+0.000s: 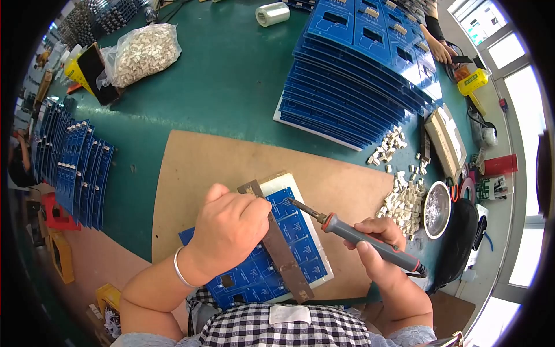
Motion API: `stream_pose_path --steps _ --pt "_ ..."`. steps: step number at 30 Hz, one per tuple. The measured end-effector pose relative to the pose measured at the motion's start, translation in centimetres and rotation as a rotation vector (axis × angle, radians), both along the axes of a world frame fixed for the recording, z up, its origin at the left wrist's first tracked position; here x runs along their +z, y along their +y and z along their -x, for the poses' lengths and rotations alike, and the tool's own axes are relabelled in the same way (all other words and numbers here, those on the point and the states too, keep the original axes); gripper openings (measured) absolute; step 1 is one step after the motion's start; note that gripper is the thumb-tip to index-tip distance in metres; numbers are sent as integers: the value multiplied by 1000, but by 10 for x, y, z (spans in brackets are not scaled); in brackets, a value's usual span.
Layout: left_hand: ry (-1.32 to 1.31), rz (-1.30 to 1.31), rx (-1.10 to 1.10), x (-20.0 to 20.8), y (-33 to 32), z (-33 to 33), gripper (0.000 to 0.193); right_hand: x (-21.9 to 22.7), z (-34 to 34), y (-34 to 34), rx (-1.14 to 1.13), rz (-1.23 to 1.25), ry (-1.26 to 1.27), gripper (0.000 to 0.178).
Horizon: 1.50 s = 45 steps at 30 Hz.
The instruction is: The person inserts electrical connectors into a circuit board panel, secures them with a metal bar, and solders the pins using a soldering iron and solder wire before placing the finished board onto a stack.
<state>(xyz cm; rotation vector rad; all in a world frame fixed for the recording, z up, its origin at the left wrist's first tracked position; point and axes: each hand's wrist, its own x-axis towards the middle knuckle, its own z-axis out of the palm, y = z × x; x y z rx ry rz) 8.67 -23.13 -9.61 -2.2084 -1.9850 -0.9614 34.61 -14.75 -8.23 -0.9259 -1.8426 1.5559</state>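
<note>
A blue circuit board panel (245, 279) lies on a white pad (317, 250), with a dark brown bar (283, 254) laid slantwise across it. My left hand (231, 228) is closed in a fist over the board, against the bar's left edge. Whatever its fingers may hold is hidden. In my right hand (378, 240) is a grey soldering iron (370, 242) with a red collar. Its tip points left and reaches the board's upper part, just right of the bar; whether it touches cannot be made out.
Under the pad is a tan sheet (196, 168) on a green table (225, 75). Tall stacked blue boards (341, 87) stand beyond; more boards (81, 168) stand left. Loose white connectors (404, 202) and a metal bowl (436, 211) lie right. Another person's hand (440, 51) shows far right.
</note>
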Motion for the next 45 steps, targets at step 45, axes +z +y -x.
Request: stream_pose_path --steps 45 --pt "64 69 51 22 -7 -8 12 2 -15 -8 -38 -32 31 25"
